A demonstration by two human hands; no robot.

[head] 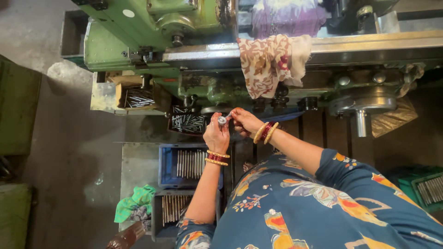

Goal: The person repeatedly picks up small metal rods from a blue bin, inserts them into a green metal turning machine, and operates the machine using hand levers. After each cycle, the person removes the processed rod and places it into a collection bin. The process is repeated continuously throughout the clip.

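In front of the green machine point(138, 27), the left hand point(216, 134) pinches a small round metal part point(222, 120), grip closed on it. The right hand point(244, 121) touches the same part, fingertips closed (bangles on both wrists). Below sits a blue tray of metal rods point(187, 163).

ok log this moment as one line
left hand: holds small round metal part | right hand: fingertips on same part | below: blue tray of metal rods | behind: green machine
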